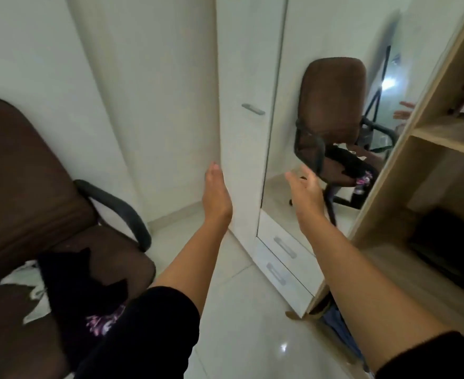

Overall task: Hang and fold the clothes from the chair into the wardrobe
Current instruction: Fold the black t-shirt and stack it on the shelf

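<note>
Clothes (75, 291) heaped on chair (34, 192) at eight o'clock, untouched. Left hand (215, 195) and right hand (306, 191) empty, fingers straight, apart. Best turned toward chair, one garment lifted singly, wardrobe (389, 187) at three o'clock.

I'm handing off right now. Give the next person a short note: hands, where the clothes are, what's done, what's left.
Hands: left hand and right hand are both open, raised in front of the wardrobe, holding nothing.
Clothes: a black garment, something white and a floral piece lie on the seat of the brown chair, to the left.
Wardrobe: the mirror door stands open; wooden shelves on the right hold dark items too blurred to identify.
Done: door open, as far as shows.
Left: pick up the chair's clothes, then hang or fold each into the wardrobe.
</note>
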A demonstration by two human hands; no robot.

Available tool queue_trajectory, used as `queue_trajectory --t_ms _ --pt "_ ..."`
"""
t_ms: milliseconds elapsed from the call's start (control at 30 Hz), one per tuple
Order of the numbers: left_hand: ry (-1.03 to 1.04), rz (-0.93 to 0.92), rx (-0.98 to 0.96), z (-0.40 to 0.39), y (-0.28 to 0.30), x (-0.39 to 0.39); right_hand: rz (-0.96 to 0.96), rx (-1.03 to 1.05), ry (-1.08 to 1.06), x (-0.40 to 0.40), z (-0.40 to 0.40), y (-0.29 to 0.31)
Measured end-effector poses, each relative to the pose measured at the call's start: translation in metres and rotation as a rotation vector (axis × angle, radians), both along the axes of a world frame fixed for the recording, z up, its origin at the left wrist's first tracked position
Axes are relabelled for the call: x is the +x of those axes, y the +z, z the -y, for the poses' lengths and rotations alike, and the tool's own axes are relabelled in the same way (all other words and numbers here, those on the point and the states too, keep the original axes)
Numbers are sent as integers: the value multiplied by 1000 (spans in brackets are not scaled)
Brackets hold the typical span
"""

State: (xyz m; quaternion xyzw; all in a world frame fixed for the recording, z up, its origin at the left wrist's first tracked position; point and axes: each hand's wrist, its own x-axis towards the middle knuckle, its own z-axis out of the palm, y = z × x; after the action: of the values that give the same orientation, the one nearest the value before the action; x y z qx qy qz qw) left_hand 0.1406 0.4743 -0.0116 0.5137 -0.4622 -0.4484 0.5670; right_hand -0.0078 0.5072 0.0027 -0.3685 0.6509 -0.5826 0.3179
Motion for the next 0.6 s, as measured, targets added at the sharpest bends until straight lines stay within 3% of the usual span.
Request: queue_trajectory --t_ms 233,433,600 --pt "384 -99 61 -12 0 198 -18 12 348 181 46 -9" --pt "615 17 146 -33 -14 346 -52 82 570 328 73 -30" --pt "699 42 253 -39 -43 423 -106 173 681 403 91 -68"
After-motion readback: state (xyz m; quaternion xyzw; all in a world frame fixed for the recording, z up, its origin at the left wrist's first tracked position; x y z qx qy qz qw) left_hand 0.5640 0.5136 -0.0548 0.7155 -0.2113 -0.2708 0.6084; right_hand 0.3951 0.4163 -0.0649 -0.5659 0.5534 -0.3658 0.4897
